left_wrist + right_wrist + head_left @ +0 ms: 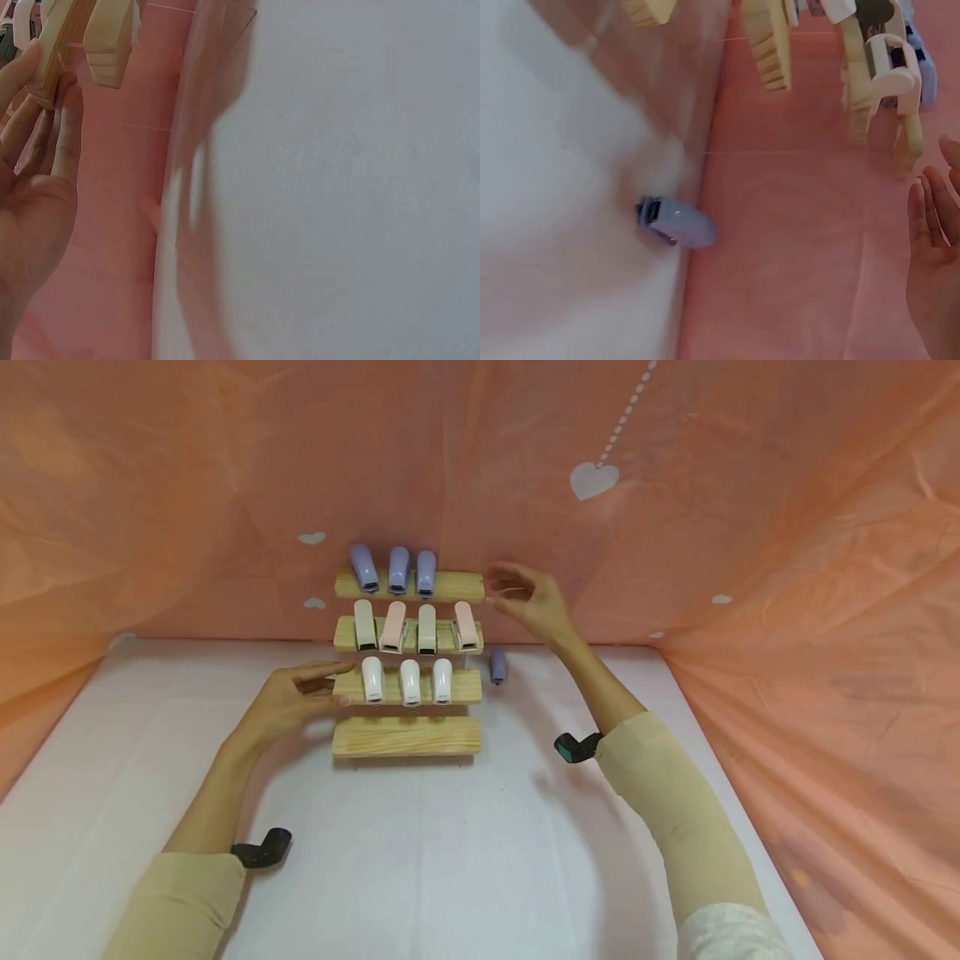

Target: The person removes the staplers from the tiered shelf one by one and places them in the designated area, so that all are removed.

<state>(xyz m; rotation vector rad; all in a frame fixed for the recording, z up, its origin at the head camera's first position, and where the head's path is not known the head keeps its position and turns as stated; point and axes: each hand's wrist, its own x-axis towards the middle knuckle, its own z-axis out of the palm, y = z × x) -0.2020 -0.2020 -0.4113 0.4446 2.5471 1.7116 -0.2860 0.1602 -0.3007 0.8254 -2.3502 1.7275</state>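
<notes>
My left hand (296,697) holds the left end of the third plank of a wooden tiered rack (408,739). In the left wrist view, its thumb lies on one face of the plank (52,56) and the fingers on the other. Beside the right end of the top plank (461,585), my right hand (532,602) holds nothing, its fingers a little bent. Three purple mini staplers (398,570) stand on the top plank. Green and pink staplers (427,628) share the second. Three white staplers (409,682) sit on the third.
Another purple stapler (498,667) is on the white table (420,860), just right of the rack, near the back edge. A pink-orange cloth (450,460) with white hearts hangs behind the rack and along both sides.
</notes>
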